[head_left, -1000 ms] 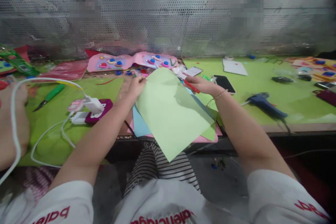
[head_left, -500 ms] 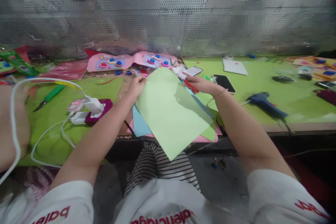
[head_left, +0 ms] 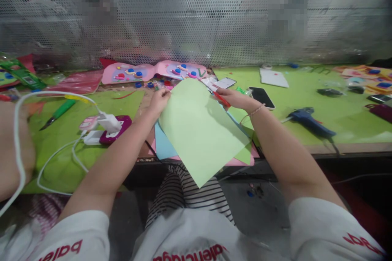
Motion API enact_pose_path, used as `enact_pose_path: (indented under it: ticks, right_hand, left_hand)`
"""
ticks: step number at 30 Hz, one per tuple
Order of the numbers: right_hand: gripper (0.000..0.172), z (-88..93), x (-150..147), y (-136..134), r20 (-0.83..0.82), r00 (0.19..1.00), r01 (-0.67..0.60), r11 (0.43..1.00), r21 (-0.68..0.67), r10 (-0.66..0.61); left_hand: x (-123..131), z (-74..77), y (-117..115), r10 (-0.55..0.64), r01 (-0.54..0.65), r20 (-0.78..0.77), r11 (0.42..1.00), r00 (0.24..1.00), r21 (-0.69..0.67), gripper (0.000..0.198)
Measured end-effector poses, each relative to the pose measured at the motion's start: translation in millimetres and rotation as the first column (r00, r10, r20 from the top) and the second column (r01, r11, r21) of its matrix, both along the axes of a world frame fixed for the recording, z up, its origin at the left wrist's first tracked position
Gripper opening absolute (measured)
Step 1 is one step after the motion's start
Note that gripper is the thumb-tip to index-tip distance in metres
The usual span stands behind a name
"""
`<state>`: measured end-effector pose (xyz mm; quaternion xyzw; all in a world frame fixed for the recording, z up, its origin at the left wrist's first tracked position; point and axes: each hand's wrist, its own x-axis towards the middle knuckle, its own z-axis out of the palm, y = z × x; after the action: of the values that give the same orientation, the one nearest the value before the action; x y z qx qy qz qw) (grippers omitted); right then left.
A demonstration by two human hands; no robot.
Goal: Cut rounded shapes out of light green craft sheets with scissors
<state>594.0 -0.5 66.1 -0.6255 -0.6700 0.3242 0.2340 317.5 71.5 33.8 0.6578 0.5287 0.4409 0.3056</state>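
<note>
A large pale green sheet of paper [head_left: 202,130] hangs tilted over the table edge, its top rounded and its lower corner above my lap. My left hand [head_left: 161,101] pinches it at the upper left edge. At the upper right edge, my right hand [head_left: 234,98] is closed around red-handled scissors [head_left: 221,98]; their blades are largely hidden. Beneath the sheet lie a blue sheet [head_left: 164,144], a brighter green sheet [head_left: 245,155] and a pink one [head_left: 249,161], mostly covered.
Pink decorated boards [head_left: 128,72] lie at the back against perforated metal. A phone [head_left: 261,97] and a blue glue gun [head_left: 312,121] are on the right. Left are a purple power socket [head_left: 118,128] with white cables, a green-handled knife [head_left: 59,113] and another person's arm [head_left: 15,147].
Very little differs. The red-handled scissors have tilted slightly in my right hand, and the pale green sheet has shifted a touch. My left hand keeps its place.
</note>
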Motion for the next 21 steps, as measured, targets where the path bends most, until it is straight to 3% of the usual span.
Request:
enact_pose_path:
  ticks: [5,9,15,21]
  right_hand:
    - [0.024,-3.3,0,5,-0.06,0.986,0.162,0.983,0.083,-0.157]
    - [0.027,-5.3,3,10,-0.103,0.963,0.262,0.952,0.161,-0.248]
    - [0.034,-12.4,0,13,-0.148,0.987,0.091,0.976,0.198,-0.062]
    - [0.042,-24.9,-14,15,-0.111,0.98,-0.132,0.954,0.27,0.168]
  left_hand:
    - [-2,1.4,0,-0.002,0.003,-0.028,1.0,1.0,0.02,0.015]
    - [-3,-5.4,10,-0.099,0.103,-0.063,0.993,0.993,0.063,0.013]
    - [4,-10.7,11,-0.368,0.39,-0.182,0.915,0.912,0.106,0.016]
    - [8,-4.7,-1,-0.392,0.431,-0.292,0.899,0.872,0.081,0.014]
